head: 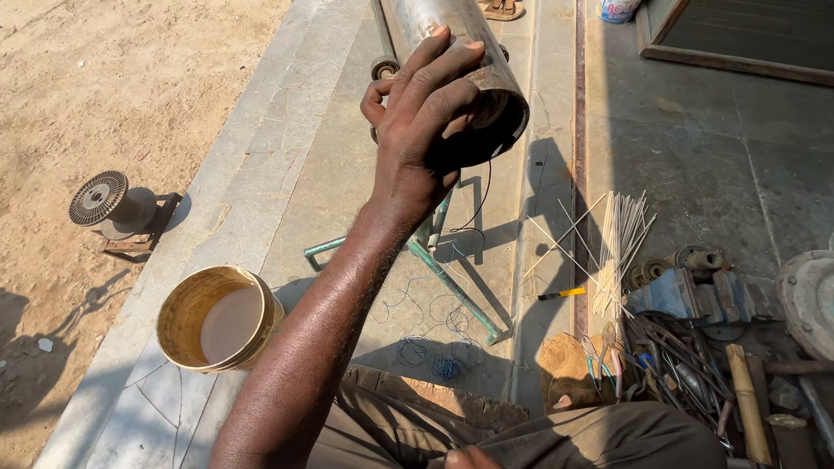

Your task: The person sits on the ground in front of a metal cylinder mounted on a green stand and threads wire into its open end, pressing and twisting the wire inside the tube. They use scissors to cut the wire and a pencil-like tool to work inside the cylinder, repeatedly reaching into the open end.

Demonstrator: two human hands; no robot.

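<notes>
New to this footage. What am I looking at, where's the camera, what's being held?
There is no machine here, only a person's two bare hands. The single picture comes from a camera on the person's head, looking down past their knees. The left hand grips the open end of a long grey steel cylinder, which rests on a green metal stand over stone paving. The right hand sits low at the lap; whether it holds anything is unclear. Beside the arm stands a yellow plastic bucket of cloudy liquid. To the right lie thin pale sticks, a blue bench vice and loose hand tools.
</notes>
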